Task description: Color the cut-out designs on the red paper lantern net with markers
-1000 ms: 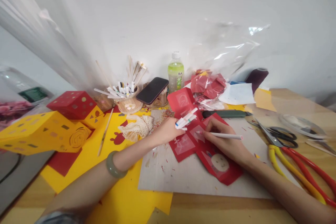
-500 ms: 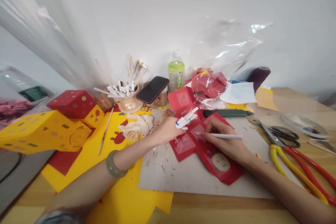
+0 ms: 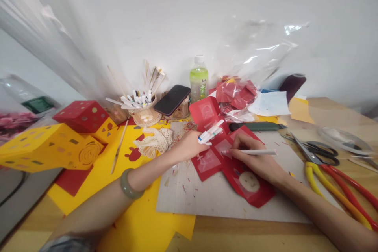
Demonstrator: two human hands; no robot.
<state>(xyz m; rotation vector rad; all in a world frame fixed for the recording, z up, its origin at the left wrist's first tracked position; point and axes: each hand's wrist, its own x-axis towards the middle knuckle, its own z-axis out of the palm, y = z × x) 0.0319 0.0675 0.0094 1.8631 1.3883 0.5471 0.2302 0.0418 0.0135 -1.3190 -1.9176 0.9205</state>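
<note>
The left hand (image 3: 190, 145) clutched several white pens (image 3: 211, 133); the right hand (image 3: 256, 162) pinched a pink-tipped pen (image 3: 260, 152). Beneath their fingers, the red paper (image 3: 227, 169) looked light and bendable, probably best gripped at its edges.

The background is filled by a plain, pale grey wall (image 3: 165, 19), by which the table (image 3: 242, 234) is backed. A few faint marks are borne on the wall's surface. At the left, the wall is partly covered by clear sheeting (image 3: 67, 43), by which long slanting folds are formed. Light wood is shown where the table is left bare, along the near edge and at the far right corner. At the lower left, a dark grey surface (image 3: 32, 204) is seen, cut off by the picture's edge. The scene is lit softly and evenly, and the wall is shaded slightly toward the right.
</note>
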